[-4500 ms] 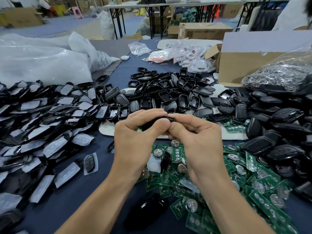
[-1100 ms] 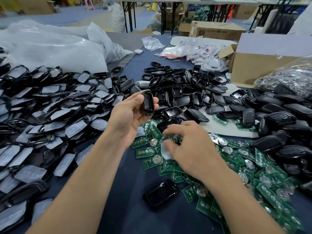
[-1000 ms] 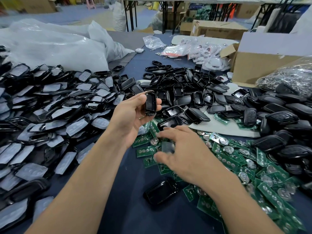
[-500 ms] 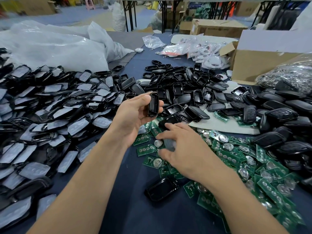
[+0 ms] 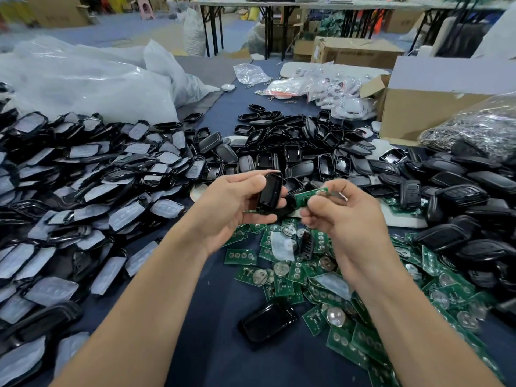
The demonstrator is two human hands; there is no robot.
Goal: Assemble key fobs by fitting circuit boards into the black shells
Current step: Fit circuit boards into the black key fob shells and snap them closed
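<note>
Gripping a black shell [image 5: 270,192] nearly upright in the curled left hand [image 5: 229,208]; pinching a green circuit board [image 5: 307,197] by its edges in the right hand [image 5: 343,219], just beside the shell, above the worktop [image 5: 217,308]. Probably handling as light, stiff, fragile: gripping bare edges, sparing the components. Lying beneath: loose boards [image 5: 282,277], spare shells [image 5: 301,160].
</note>
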